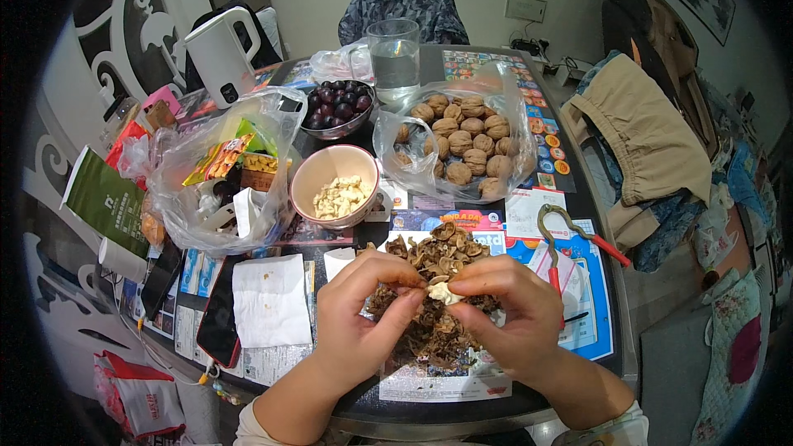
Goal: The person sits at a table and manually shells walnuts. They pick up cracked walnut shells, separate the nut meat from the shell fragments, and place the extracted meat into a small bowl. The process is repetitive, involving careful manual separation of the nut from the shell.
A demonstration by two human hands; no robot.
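Between my fingertips is a pale, peeled walnut kernel [444, 292]. My right hand [516, 310] pinches it with thumb and fingers. My left hand [368, 301] is also closed in a pinch, its fingertips against the kernel's left side. Below both hands lies a heap of broken brown walnut shells and skins [442, 252], resting on printed paper sheets. Just beyond the heap stands a cream bowl [299, 184] with pale kernel pieces in it. Whole walnuts [472, 128] fill an open clear plastic bag farther back. A red-handled nutcracker [555, 239] lies right of the heap.
A metal bowl of dark grapes [339, 105] and a glass jug of water [395, 62] stand at the back. On the left are a plastic bag of wrappers [194, 211], a white kettle [216, 62], a white napkin [271, 301] and a phone [219, 322]. Clothes [648, 128] hang at right.
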